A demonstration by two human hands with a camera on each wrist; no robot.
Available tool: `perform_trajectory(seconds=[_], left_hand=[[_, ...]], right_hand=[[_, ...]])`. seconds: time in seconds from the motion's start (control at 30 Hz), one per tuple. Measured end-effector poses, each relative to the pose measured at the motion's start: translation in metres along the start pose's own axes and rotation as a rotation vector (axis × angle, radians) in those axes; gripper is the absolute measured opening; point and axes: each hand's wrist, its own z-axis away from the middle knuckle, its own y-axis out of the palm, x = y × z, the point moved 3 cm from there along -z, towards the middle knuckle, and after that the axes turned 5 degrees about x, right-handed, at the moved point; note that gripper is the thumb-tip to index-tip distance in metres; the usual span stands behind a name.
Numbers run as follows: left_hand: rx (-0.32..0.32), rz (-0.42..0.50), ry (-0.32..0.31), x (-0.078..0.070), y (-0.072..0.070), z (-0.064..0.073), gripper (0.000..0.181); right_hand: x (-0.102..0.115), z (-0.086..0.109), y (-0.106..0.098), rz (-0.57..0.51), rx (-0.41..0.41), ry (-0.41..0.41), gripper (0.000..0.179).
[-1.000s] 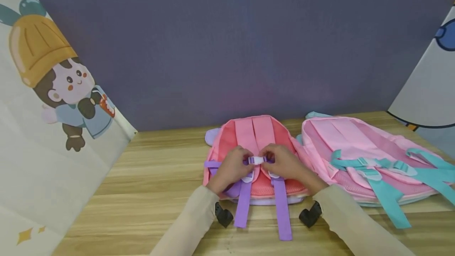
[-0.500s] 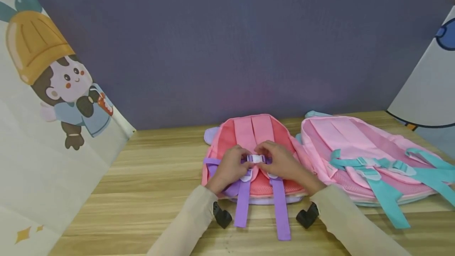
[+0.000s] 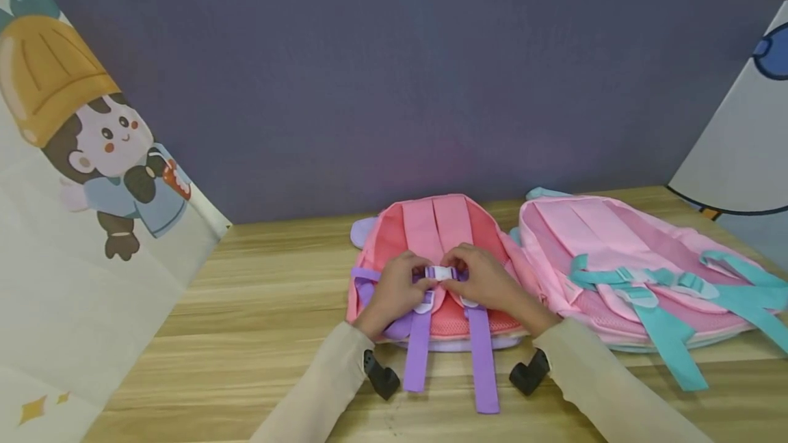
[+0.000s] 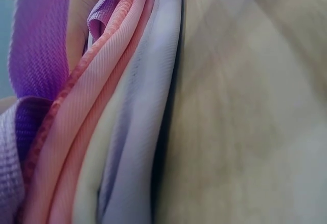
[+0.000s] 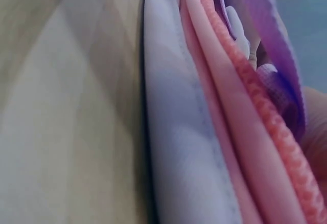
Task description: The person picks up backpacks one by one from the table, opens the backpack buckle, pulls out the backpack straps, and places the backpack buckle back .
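Note:
A coral-pink child's backpack (image 3: 386, 241) lies with its shoulder straps up on the wooden table. Across those straps runs a short purple chest strap with a white plastic buckle (image 3: 442, 273), whose two halves look joined. My left hand (image 3: 394, 288) pinches the buckle's left end between thumb and fingers; my right hand (image 3: 486, 280) pinches its right end the same way. Two purple webbing tails (image 3: 418, 355) hang toward the table's front. The left wrist view shows purple webbing (image 4: 41, 35) beside the bag's layered edge (image 4: 145, 111); webbing (image 5: 273, 40) also crosses the right wrist view.
To the right, against the coral bag, lies a light-pink backpack (image 3: 597, 227) with teal straps (image 3: 667, 344). Behind the wooden table (image 3: 271, 272) stands a dark blue-grey panel (image 3: 382, 87). A white sheet with a cartoon figure (image 3: 123, 135) hangs at the left.
Compared with a second ago, my thumbs and fingertips have moved in closer around the buckle, the right hand most visibly. The head view has shifted slightly; both backpacks stay in place.

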Motion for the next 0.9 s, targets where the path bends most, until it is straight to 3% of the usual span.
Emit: perform_trajectory(seconds=[0.43,0.9], left_hand=[[0.027,0.124,-0.002,0.0089,-0.0014,0.0005,0.019],[0.011,0.133,-0.003,0.0086,-0.0001,0.0018,0.019]], right_hand=[[0.0006,0.0005,-0.0005,-0.024,-0.009,-0.015,0.018],[0.0000,0.0014,-0.0002,-0.032,-0.014,-0.004,0.018]])
